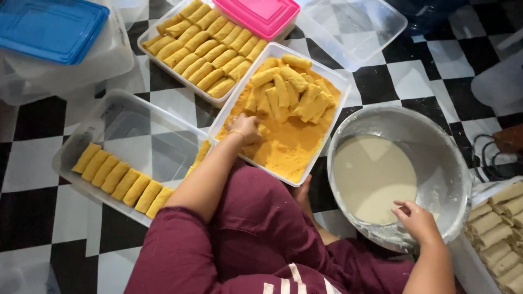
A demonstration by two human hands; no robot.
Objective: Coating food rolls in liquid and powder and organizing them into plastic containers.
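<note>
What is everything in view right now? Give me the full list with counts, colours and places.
crumb tray: one, clear, centre, holds orange crumbs and a pile of coated rolls
metal bowl: one, silver, right, holds pale batter
left container: one, clear, left, a row of crumbed rolls along its near edge
full container: one, clear, top centre, packed with crumbed rolls
pink lid: one, top centre
blue lid: one, top left, on a clear tub
uncoated rolls: several, pale, right edge
floor: black and white checks
left hand: in the crumbs
right hand: at the bowl's near rim
</note>
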